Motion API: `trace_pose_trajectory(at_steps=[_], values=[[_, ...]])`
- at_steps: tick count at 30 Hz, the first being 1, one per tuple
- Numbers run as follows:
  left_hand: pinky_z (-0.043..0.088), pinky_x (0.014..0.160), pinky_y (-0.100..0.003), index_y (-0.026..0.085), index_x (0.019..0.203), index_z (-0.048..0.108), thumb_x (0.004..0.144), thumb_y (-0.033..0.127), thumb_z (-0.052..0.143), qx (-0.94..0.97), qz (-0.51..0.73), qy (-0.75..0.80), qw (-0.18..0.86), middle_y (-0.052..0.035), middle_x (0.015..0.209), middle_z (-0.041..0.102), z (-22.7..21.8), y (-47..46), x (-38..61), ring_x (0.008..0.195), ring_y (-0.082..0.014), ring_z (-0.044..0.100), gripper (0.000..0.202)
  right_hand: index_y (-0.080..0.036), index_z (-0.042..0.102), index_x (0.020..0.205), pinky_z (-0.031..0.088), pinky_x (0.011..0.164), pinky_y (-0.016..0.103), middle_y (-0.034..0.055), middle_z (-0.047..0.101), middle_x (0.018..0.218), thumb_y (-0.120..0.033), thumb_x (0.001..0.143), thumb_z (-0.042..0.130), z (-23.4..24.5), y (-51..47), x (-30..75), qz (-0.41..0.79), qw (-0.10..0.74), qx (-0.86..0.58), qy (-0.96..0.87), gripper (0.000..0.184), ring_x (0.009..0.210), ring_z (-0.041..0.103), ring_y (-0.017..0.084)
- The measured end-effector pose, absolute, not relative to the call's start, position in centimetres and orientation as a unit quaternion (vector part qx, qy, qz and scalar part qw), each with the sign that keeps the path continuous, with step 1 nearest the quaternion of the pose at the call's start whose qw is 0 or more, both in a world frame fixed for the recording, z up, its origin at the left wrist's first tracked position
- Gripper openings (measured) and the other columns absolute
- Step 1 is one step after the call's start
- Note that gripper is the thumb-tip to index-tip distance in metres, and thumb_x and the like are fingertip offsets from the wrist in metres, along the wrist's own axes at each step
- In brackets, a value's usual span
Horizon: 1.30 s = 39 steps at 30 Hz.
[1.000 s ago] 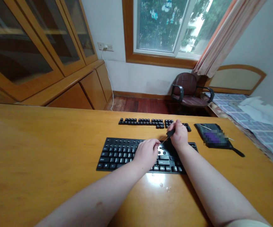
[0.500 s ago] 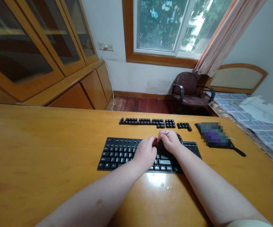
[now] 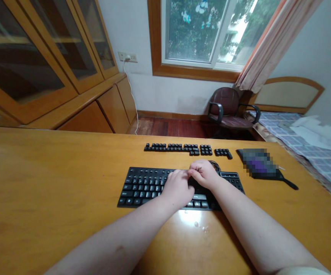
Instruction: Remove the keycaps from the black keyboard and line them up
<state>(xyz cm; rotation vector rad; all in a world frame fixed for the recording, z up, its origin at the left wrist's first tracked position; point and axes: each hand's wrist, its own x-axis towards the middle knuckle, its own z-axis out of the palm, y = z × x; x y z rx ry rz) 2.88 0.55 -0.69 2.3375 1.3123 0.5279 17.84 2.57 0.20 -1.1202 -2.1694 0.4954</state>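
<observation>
A black keyboard (image 3: 142,185) lies on the wooden desk (image 3: 53,183), with some keys gone from its right-middle part. My right hand (image 3: 204,175) is curled over that part, closed round a black-handled keycap puller whose wire loop (image 3: 214,165) sticks out past my knuckles. My left hand (image 3: 178,188) rests on the keys right beside it, fingers curled and touching the right hand; what they pinch is hidden. Rows of removed keycaps (image 3: 171,147) lie in a line beyond the keyboard, with two smaller groups (image 3: 223,152) to their right.
A black pouch (image 3: 258,164) with a dark tool handle (image 3: 289,185) beside it lies at the desk's right. A few water drops (image 3: 199,226) sit near the front edge. Behind the desk are wooden cabinets (image 3: 68,76), a brown chair (image 3: 228,109) and a bed (image 3: 311,145).
My right hand dropped from above the keyboard's far edge onto the keys and closed in against my left hand. The puller's handle, plain one second ago, is now covered by the hand.
</observation>
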Motion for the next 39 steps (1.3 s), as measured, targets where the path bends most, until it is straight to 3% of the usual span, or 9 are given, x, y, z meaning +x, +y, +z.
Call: trace_pose_trajectory(at_steps=[7, 11, 16, 21, 27, 33, 39], values=[[0.044, 0.081, -0.034, 0.020, 0.087, 0.060, 0.074, 0.021, 0.056, 0.848, 0.190, 0.436, 0.234, -0.0043, 0.088, 0.064, -0.2, 0.5, 2.6, 0.089, -0.0223, 0.056, 0.014, -0.018, 0.057, 0.053, 0.038, 0.049, 0.023, 0.0015, 0.055, 0.048, -0.043, 0.089, 0.038, -0.2, 2.8, 18.5, 0.272, 0.470, -0.458, -0.704, 0.048, 0.046, 0.050, 0.012], [0.043, 0.080, -0.032, 0.022, 0.086, 0.061, 0.075, 0.019, 0.057, 0.835, 0.208, 0.437, 0.264, -0.0013, 0.088, 0.065, -0.7, 0.7, 2.6, 0.088, -0.0203, 0.056, 0.012, -0.019, 0.055, 0.050, 0.038, 0.048, 0.025, 0.0018, 0.052, 0.047, -0.049, 0.088, 0.036, -0.4, 3.6, 19.3, 0.256, 0.570, -0.483, -0.613, 0.052, 0.046, 0.049, 0.012], [0.043, 0.085, -0.034, 0.021, 0.097, 0.058, 0.072, 0.017, 0.055, 0.827, 0.224, 0.445, 0.261, -0.0031, 0.094, 0.064, -0.4, 0.5, 2.7, 0.092, -0.0213, 0.055, 0.026, -0.018, 0.057, 0.051, 0.038, 0.049, 0.025, 0.0022, 0.053, 0.048, -0.049, 0.087, 0.038, -0.4, 3.7, 19.8, 0.246, 0.534, -0.480, -0.652, 0.052, 0.048, 0.049, 0.013], [0.042, 0.089, -0.033, 0.021, 0.108, 0.052, 0.064, 0.010, 0.052, 0.823, 0.213, 0.436, 0.294, -0.0036, 0.102, 0.063, 0.1, 0.7, 2.5, 0.096, -0.0216, 0.055, 0.045, -0.017, 0.059, 0.057, 0.040, 0.051, 0.024, 0.0020, 0.057, 0.053, -0.043, 0.086, 0.042, 0.4, 3.5, 19.4, 0.270, 0.440, -0.453, -0.726, 0.042, 0.050, 0.051, 0.013], [0.040, 0.093, -0.036, 0.018, 0.106, 0.052, 0.065, 0.010, 0.048, 0.837, 0.206, 0.432, 0.267, -0.0083, 0.105, 0.061, -0.2, 0.7, 2.5, 0.098, -0.0243, 0.055, 0.042, -0.017, 0.057, 0.058, 0.039, 0.051, 0.022, 0.0003, 0.058, 0.053, -0.029, 0.080, 0.050, 1.3, 3.0, 18.3, 0.270, 0.342, -0.476, -0.764, 0.025, 0.050, 0.053, 0.012], [0.044, 0.085, -0.030, 0.019, 0.108, 0.052, 0.068, 0.004, 0.039, 0.787, 0.263, 0.450, 0.330, -0.0049, 0.101, 0.062, -0.4, 0.8, 2.2, 0.092, -0.0187, 0.056, 0.045, -0.017, 0.058, 0.055, 0.037, 0.051, 0.021, 0.0005, 0.058, 0.053, -0.030, 0.079, 0.053, 1.0, 2.9, 18.4, 0.208, 0.357, -0.458, -0.787, 0.028, 0.051, 0.052, 0.011], [0.044, 0.083, -0.030, 0.021, 0.105, 0.055, 0.074, 0.007, 0.039, 0.758, 0.274, 0.501, 0.315, -0.0038, 0.100, 0.064, -0.5, 0.8, 1.9, 0.092, -0.0190, 0.057, 0.037, -0.017, 0.060, 0.058, 0.036, 0.050, 0.021, 0.0003, 0.059, 0.053, -0.029, 0.080, 0.054, 0.8, 3.0, 18.0, 0.225, 0.327, -0.463, -0.793, 0.026, 0.050, 0.052, 0.011]])
